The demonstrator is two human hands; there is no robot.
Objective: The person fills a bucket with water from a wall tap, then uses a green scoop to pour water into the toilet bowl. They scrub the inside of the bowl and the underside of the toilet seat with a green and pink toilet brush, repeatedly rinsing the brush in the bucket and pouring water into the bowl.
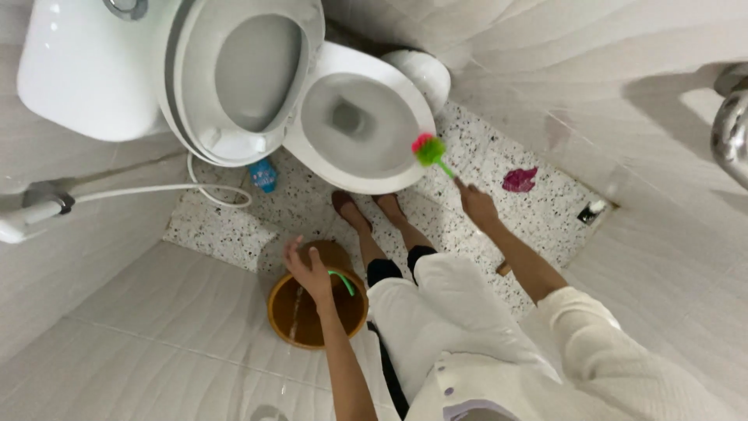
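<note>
The right hand (477,204) is closed around the thin green handle of a toilet brush with a pink and green bristle head (428,149), and that head rests at the near rim of the white ceramic toilet bowl (319,152), whose seat and lid (234,74) stand raised against the white cistern (86,70). The left hand (310,271) hovers with its fingers loosely spread and holding nothing, over a round brown plastic bucket (300,323) on the speckled floor (218,230); a small green piece just beside the fingers may be part of the bucket, though the view is too coarse to tell. A blue bottle (264,175) lies near the bowl's base, and a crumpled magenta scrap (520,180) lies well apart to the right.
</note>
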